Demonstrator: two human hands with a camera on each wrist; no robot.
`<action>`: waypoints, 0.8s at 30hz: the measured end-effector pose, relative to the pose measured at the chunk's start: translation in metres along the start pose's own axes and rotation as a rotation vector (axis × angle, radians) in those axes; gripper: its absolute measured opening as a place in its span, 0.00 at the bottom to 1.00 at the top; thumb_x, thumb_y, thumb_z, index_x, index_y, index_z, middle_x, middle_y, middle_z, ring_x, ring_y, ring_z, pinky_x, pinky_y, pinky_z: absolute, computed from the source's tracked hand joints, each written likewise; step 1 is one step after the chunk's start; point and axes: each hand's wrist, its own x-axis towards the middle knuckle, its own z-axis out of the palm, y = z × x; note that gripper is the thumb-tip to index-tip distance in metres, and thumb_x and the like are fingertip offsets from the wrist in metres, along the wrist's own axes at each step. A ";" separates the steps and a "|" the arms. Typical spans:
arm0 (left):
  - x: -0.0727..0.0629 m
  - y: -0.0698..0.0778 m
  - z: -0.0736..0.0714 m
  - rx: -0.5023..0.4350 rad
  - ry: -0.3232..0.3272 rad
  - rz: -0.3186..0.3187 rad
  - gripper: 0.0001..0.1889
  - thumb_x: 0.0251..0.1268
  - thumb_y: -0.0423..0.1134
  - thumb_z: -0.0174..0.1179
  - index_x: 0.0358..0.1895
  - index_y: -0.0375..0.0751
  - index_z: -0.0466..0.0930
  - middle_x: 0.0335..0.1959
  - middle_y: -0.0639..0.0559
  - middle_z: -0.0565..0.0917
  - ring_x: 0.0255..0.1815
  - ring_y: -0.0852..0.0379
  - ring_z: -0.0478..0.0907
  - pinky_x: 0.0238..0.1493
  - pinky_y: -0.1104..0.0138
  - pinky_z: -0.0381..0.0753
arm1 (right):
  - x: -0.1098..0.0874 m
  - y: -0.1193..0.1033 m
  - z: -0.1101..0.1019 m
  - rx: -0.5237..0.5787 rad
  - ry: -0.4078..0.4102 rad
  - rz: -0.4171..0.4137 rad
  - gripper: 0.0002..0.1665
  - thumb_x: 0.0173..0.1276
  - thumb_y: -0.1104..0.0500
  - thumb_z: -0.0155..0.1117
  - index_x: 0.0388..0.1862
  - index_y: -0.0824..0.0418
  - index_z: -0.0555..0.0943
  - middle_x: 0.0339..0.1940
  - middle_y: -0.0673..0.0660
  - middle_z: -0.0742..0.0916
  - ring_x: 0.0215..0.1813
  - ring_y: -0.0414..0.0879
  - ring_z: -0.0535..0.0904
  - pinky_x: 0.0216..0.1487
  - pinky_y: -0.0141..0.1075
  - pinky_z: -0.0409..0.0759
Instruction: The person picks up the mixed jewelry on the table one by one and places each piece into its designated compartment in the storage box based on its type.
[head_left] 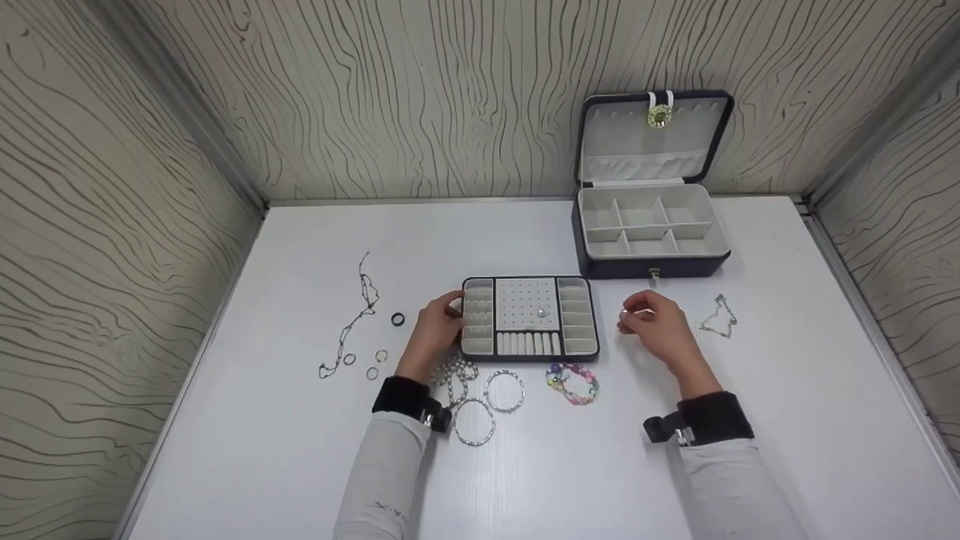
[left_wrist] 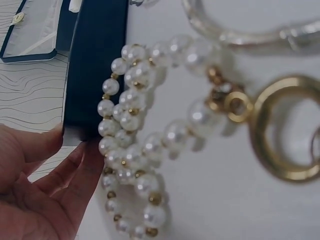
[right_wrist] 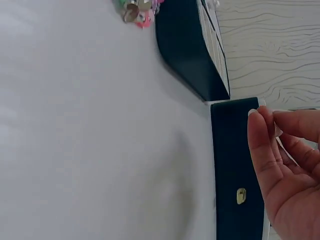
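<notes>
My left hand [head_left: 437, 330] grips the left end of a jewelry tray [head_left: 527, 327], thumb and fingers at its edge. The tray has a white pegboard-like panel, ring slots and side compartments; a pearl-like earring [head_left: 542, 313] sits on the panel. A pearl bracelet [left_wrist: 132, 107] lies beside that hand, below the tray. To the right of the tray, my right hand [head_left: 660, 327] pinches a small white piece [right_wrist: 278, 132] between thumb and fingertips, held above the table; the fingers mostly hide it, and I cannot tell its kind.
An open jewelry box [head_left: 652, 271] with divided compartments stands at the back right. Two silver bangles [head_left: 474, 442] and a colorful beaded bracelet [head_left: 589, 400] lie in front of the tray. A long necklace [head_left: 344, 335], a black ring [head_left: 398, 325] and several rings lie left; a chain bracelet [head_left: 732, 322] lies right.
</notes>
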 end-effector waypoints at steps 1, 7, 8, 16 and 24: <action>0.000 0.000 0.000 0.000 0.001 0.001 0.29 0.64 0.25 0.57 0.70 0.41 0.69 0.41 0.44 0.81 0.35 0.54 0.81 0.39 0.62 0.81 | 0.002 -0.003 0.005 0.007 0.003 -0.009 0.13 0.69 0.68 0.60 0.50 0.74 0.76 0.42 0.65 0.82 0.37 0.42 0.85 0.43 0.36 0.83; -0.001 -0.001 0.000 0.009 0.008 0.015 0.29 0.64 0.25 0.57 0.70 0.41 0.69 0.41 0.44 0.82 0.36 0.53 0.80 0.39 0.62 0.81 | 0.010 -0.017 0.035 0.015 0.033 -0.034 0.14 0.68 0.66 0.62 0.50 0.72 0.79 0.40 0.63 0.84 0.39 0.47 0.84 0.40 0.32 0.81; -0.001 -0.001 0.000 0.009 0.011 0.016 0.29 0.64 0.25 0.57 0.70 0.41 0.69 0.41 0.44 0.82 0.36 0.53 0.80 0.39 0.62 0.81 | 0.012 -0.019 0.040 0.017 0.035 -0.036 0.14 0.68 0.67 0.63 0.50 0.72 0.79 0.40 0.62 0.84 0.39 0.48 0.84 0.40 0.33 0.82; 0.000 -0.004 0.002 -0.002 0.015 0.025 0.28 0.65 0.25 0.57 0.69 0.42 0.70 0.41 0.43 0.81 0.35 0.53 0.80 0.37 0.62 0.81 | 0.021 -0.022 0.066 0.067 -0.012 -0.006 0.14 0.68 0.68 0.61 0.51 0.72 0.80 0.42 0.63 0.84 0.40 0.49 0.84 0.39 0.34 0.82; -0.001 -0.003 0.001 0.013 0.010 0.029 0.28 0.65 0.26 0.57 0.69 0.43 0.70 0.41 0.45 0.81 0.36 0.54 0.80 0.38 0.62 0.81 | 0.027 -0.021 0.076 0.072 -0.053 0.030 0.13 0.69 0.68 0.60 0.51 0.71 0.80 0.43 0.63 0.85 0.38 0.47 0.83 0.41 0.35 0.83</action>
